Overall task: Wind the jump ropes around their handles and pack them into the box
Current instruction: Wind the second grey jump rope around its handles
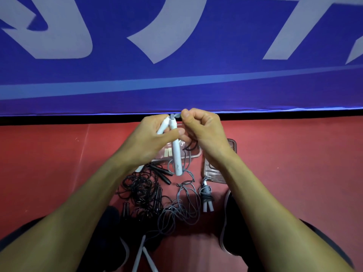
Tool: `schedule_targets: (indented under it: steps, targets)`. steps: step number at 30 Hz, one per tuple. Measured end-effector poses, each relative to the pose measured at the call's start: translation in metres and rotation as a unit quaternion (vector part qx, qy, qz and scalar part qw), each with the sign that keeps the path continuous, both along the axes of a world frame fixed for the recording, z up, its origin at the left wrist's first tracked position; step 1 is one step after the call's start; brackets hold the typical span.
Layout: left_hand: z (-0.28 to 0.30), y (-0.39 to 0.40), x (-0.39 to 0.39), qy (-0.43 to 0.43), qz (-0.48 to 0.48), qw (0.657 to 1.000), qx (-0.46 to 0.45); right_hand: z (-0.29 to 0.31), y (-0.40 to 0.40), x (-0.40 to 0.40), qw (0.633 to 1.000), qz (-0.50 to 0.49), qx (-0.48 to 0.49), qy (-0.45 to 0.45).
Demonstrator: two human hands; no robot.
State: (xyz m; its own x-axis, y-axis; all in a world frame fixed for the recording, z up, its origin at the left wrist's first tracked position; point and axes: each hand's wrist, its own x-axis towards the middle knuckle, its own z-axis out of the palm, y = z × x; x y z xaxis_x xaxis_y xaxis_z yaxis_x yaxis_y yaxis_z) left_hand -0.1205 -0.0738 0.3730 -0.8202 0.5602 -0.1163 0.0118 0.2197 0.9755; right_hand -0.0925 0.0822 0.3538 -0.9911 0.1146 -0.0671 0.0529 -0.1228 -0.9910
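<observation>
My left hand (151, 138) grips two white handles (175, 152) of a grey jump rope, held together and pointing down. At their top ends my right hand (202, 132) pinches the grey cord (174, 116). The rest of that grey cord (182, 209) hangs down into a loose heap on the red floor. A clear plastic box (193, 154) lies on the floor behind my hands, mostly hidden. To its right lies a clear lid (213, 173). A wound grey rope with white handles (206, 195) rests near the lid.
A tangle of black jump ropes (141, 189) with black handles lies left of the grey cord. Two more white handles (143, 254) show at the bottom edge. My dark shoes flank the ropes. A blue banner (176, 55) stands along the floor just behind.
</observation>
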Motion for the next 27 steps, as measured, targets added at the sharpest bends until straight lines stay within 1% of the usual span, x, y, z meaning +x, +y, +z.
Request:
schedule_targets:
  steps: [4,7,9,12,13,15,17,19,22,24,25,27]
  targets:
    - [-0.003,-0.002,-0.003,0.025,0.042,0.999,-0.021,-0.006,0.001,-0.002,0.995,-0.021,0.097,0.004]
    - [-0.007,-0.005,-0.007,0.056,0.033,0.995,-0.072,-0.014,0.002,-0.003,0.989,-0.040,0.139,-0.007]
    - [-0.009,-0.004,-0.007,0.051,0.019,0.995,-0.079,-0.018,0.002,-0.003,0.987,-0.044,0.153,-0.021]
    - [-0.010,-0.005,-0.005,0.033,-0.010,0.996,-0.086,-0.023,0.001,-0.003,0.988,-0.033,0.142,-0.059]
    - [-0.010,-0.005,-0.004,0.041,-0.018,0.994,-0.101,-0.024,0.001,-0.003,0.986,-0.028,0.147,-0.067]
    - [-0.014,-0.007,-0.003,0.102,-0.029,0.981,-0.160,-0.025,-0.002,-0.002,0.979,-0.026,0.195,-0.060]
    - [-0.021,-0.006,-0.003,0.155,-0.028,0.964,-0.214,-0.025,-0.007,0.001,0.961,-0.031,0.270,-0.044]
    - [-0.026,-0.005,-0.004,0.178,-0.016,0.953,-0.243,-0.024,-0.012,0.003,0.942,-0.020,0.332,-0.040]
    - [-0.031,-0.007,-0.006,0.230,-0.022,0.931,-0.283,-0.024,-0.017,0.006,0.921,0.010,0.385,-0.049]
    - [-0.033,-0.004,0.000,0.289,-0.042,0.905,-0.309,-0.024,-0.019,0.010,0.920,0.017,0.385,-0.063]
    - [-0.032,-0.001,0.004,0.302,-0.049,0.897,-0.319,-0.023,-0.018,0.011,0.924,0.016,0.376,-0.067]
    - [-0.032,0.003,0.009,0.294,-0.057,0.897,-0.327,-0.020,-0.017,0.012,0.931,0.022,0.356,-0.076]
